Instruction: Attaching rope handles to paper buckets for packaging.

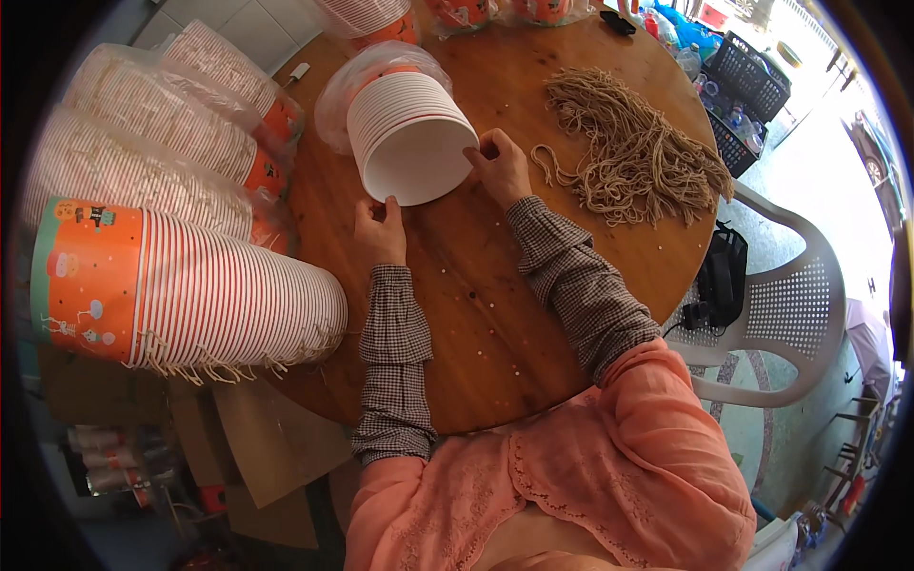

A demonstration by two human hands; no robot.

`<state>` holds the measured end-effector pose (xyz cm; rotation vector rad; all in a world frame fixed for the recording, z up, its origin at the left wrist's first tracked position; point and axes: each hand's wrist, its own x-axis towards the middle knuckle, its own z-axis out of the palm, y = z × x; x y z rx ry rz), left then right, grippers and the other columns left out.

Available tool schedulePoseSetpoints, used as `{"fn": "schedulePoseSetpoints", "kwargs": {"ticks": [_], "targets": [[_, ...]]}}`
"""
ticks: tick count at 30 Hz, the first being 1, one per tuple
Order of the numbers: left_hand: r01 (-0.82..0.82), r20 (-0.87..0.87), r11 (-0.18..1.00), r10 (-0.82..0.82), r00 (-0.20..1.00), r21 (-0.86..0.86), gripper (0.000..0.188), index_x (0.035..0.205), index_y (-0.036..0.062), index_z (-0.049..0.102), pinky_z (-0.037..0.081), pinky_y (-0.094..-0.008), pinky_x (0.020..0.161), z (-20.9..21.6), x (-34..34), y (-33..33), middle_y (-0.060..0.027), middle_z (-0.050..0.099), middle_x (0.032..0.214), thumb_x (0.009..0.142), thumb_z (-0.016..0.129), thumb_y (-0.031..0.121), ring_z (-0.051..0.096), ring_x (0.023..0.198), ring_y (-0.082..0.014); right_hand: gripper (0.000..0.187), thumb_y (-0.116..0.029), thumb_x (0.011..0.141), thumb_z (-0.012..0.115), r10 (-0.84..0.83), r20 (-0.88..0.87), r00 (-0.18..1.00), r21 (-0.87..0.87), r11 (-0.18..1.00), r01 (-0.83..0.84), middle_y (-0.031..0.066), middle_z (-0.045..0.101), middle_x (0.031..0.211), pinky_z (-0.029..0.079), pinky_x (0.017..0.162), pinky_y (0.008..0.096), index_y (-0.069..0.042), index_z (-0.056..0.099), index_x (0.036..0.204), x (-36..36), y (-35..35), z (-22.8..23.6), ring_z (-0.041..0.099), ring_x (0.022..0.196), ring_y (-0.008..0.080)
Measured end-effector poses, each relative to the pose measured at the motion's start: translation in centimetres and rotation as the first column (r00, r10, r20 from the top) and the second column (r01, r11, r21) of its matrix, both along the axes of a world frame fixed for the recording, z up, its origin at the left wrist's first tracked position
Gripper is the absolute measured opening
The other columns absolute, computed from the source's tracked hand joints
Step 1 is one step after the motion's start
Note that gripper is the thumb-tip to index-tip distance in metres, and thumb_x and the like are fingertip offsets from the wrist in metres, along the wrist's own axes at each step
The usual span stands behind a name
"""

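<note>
Beyond the middle of the table (466,381), the stack of paper buckets (398,103) showed mainly rims, its nested walls hidden inside one another; a cloudy plastic bag (335,109) veiled its far end. Fingers of the left hand (380,228) and right hand (503,169) curled partly out of sight, leaving their grip uncertain. At the far edge, more buckets (369,17) were cut off by the upper border. Along the left edge, wrapped stacks (157,105) appeared blurred through plastic, partly covered by a nearer stack (238,285). Pale specks (491,305) were too small to identify. The right edge hid part of a chair (795,285).
</note>
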<state>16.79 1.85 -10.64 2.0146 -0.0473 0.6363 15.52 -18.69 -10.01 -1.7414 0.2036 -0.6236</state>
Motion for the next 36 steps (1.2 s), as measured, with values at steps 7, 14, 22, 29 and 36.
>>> {"fn": "schedulePoseSetpoints", "kwargs": {"ticks": [7,14,22,29,36], "targets": [[0.082,-0.050,0.995,-0.085,0.995,-0.058,0.024,0.093,-0.0027,0.054,0.049,-0.0322,0.068,-1.1,0.8,0.2,-0.0107,0.061,0.083,0.080,0.067,0.013,0.059,0.071,-0.0210,0.018,-0.012,0.082,0.064,0.022,0.149,0.989,0.049,0.998,-0.029,0.0132,0.064,0.087,0.050,0.070,0.0316,-0.001,0.053,0.092,0.4,0.3,-0.7,0.063,0.076,0.0198],[0.176,-0.135,0.919,-0.236,0.962,-0.354,0.023,0.096,-0.0055,0.051,0.053,-0.0292,0.066,-0.6,-0.5,0.9,-0.0107,0.061,0.085,0.083,0.063,0.010,0.065,0.070,-0.0190,0.015,-0.009,0.083,0.059,0.252,0.001,0.968,0.154,0.956,-0.249,0.0151,0.065,0.095,0.051,0.073,0.0319,0.000,0.058,0.095,-2.6,-1.6,0.0,0.065,0.082,0.0214],[0.184,-0.266,0.913,-0.291,0.919,-0.363,0.016,0.092,-0.0032,0.053,0.052,-0.0256,0.058,-0.9,-3.1,1.7,-0.0083,0.062,0.079,0.090,0.060,0.012,0.064,0.064,-0.0134,0.013,-0.016,0.083,0.062,-0.300,0.110,0.948,-0.443,0.839,0.317,0.0114,0.061,0.090,0.048,0.076,0.0379,-0.005,0.065,0.089,-6.5,-9.4,-0.2,0.060,0.086,0.0287],[0.292,-0.336,0.930,-0.355,0.873,-0.224,0.019,0.090,0.0004,0.058,0.047,-0.0217,0.055,0.2,-6.5,-0.1,-0.0046,0.063,0.076,0.092,0.060,0.020,0.058,0.059,-0.0098,0.015,-0.021,0.083,0.060,-0.314,-0.130,0.941,-0.689,0.711,0.142,0.0086,0.060,0.094,0.042,0.087,0.0370,-0.010,0.069,0.088,-7.1,-12.0,-0.7,0.054,0.097,0.0264],[0.440,-0.269,0.869,-0.490,0.829,-0.225,0.018,0.091,0.0008,0.057,0.049,-0.0224,0.057,-0.5,-7.7,-2.4,-0.0031,0.062,0.075,0.093,0.058,0.019,0.059,0.063,-0.0082,0.020,-0.025,0.082,0.061,-0.459,-0.204,0.865,-0.737,0.653,0.173,0.0101,0.060,0.098,0.038,0.090,0.0411,-0.007,0.067,0.090,-8.2,-10.9,1.8,0.052,0.099,0.0285]]}}
